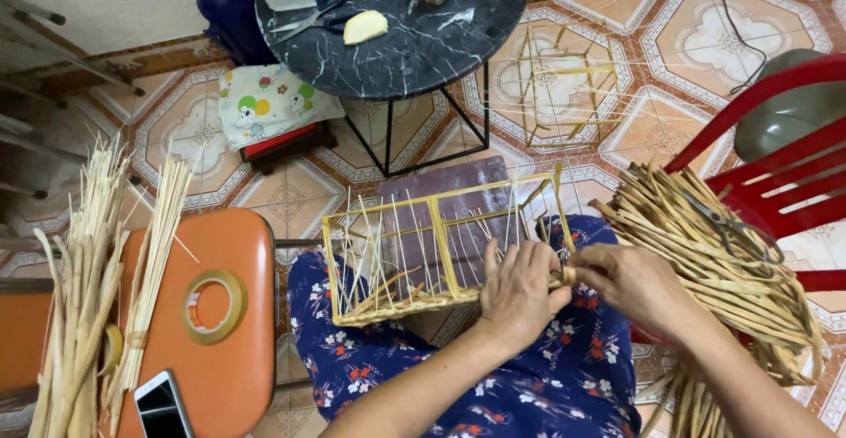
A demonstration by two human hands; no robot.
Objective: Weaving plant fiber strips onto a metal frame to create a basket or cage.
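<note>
Two hands worked at one basket frame (441,248), a yellow wire cage with thin pale spokes and a woven band along its near bottom edge, resting on the person's lap. The left hand (518,293) lay curled over that woven edge, fingers clenched on it. Just right of the frame, the right hand (630,281) pinched a flat weaving strip (568,275) at the frame's corner. Further right of the frame lay a bundle of flat strips (714,253); well left of it, an orange stool (220,315) with a tape roll (213,306). Judging by its look, the frame was light and springy, its spokes brittle, best held by the wire rim.
</note>
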